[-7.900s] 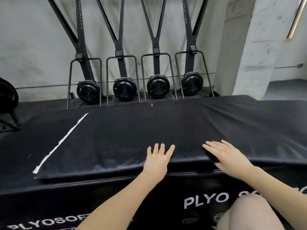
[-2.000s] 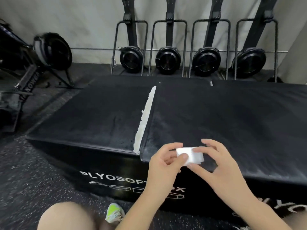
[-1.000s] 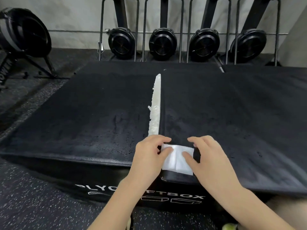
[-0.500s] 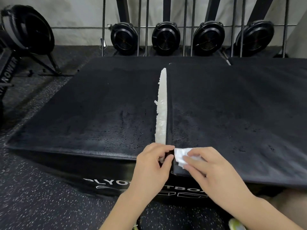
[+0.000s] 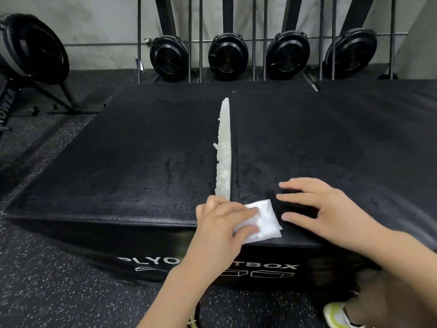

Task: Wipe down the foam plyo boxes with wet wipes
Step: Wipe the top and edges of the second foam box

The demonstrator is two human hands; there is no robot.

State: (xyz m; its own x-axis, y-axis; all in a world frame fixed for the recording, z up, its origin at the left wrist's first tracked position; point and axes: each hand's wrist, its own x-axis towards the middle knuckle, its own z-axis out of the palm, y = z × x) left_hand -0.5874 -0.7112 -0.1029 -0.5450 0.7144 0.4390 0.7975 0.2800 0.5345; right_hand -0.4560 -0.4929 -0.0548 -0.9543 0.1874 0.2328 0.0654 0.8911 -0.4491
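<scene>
Fingers (image 5: 246, 210) of the left hand (image 5: 220, 223) pinch a white wet wipe (image 5: 263, 221) against the near edge of the black plyo box (image 5: 142, 162), at six o'clock from the white torn strip (image 5: 224, 150). At three o'clock, the right hand (image 5: 324, 207) lies flat, fingers straight, on the neighbouring box (image 5: 331, 138).

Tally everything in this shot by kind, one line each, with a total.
Plyo boxes: 2, the left box and the right box
Wet wipes: 1, the wipe under the left hand
Hands: 2, with the right hand flat on the right box
Black round fan units by the wall: 4, first at
Total: 9
</scene>
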